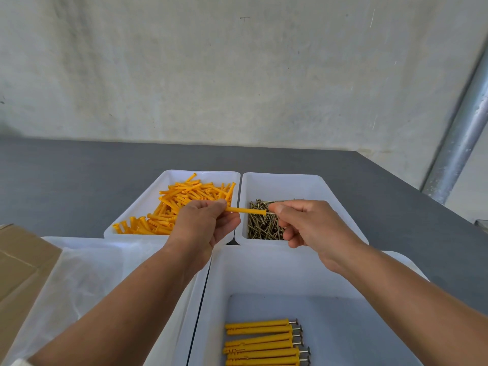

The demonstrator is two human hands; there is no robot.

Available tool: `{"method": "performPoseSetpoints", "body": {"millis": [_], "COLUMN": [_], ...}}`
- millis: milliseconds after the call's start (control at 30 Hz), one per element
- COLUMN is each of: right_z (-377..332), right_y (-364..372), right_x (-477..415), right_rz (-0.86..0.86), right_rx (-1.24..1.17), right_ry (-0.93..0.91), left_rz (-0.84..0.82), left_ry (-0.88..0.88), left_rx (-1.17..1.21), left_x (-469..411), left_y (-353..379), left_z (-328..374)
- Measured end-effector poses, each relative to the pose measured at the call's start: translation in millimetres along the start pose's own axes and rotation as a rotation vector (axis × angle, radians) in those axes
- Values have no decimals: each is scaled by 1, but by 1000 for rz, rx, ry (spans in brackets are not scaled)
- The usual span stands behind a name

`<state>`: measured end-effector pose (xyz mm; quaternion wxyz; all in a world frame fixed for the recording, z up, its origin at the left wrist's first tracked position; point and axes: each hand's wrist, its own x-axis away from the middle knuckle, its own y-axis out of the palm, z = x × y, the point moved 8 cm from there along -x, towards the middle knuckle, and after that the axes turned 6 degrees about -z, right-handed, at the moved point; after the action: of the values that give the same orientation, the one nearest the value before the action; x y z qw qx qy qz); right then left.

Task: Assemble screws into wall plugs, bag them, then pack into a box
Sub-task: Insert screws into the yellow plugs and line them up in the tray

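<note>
My left hand (204, 223) pinches one end of a yellow wall plug (245, 210) held level above the trays. My right hand (306, 223) pinches a screw (270, 213) whose shaft sits in the plug's right end; only a short bit of metal shows. Behind the left hand a white tray (148, 204) holds a heap of loose yellow plugs (179, 204). To its right a second white tray (285, 183) holds a pile of loose screws (264, 225). In the near tray (264, 273) lie several finished plugs with screws (264, 342).
A cardboard box (21, 262) sits at the left edge. Clear plastic bags (87, 281) lie in a white tray at lower left. The dark grey table (79, 180) runs back to a pale wall, with a metal pipe (459, 143) at right.
</note>
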<state>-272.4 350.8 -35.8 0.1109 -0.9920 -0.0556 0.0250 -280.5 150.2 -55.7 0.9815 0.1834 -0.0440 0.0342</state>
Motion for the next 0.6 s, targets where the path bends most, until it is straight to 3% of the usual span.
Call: {"method": "performPoseSetpoints", "body": {"millis": [367,600], "right_z": [-4,-4], "right_y": [12,16], "right_x": [5,10], "right_rz": [-126,-215], "right_rx": [122,359], "right_ry": [20,33], "left_rz": [-47,-60], "left_ry": [13,29], "left_rx": [-75,-175], "left_x": [3,5], "left_y": [8,12], "left_z": [-2,-2]}}
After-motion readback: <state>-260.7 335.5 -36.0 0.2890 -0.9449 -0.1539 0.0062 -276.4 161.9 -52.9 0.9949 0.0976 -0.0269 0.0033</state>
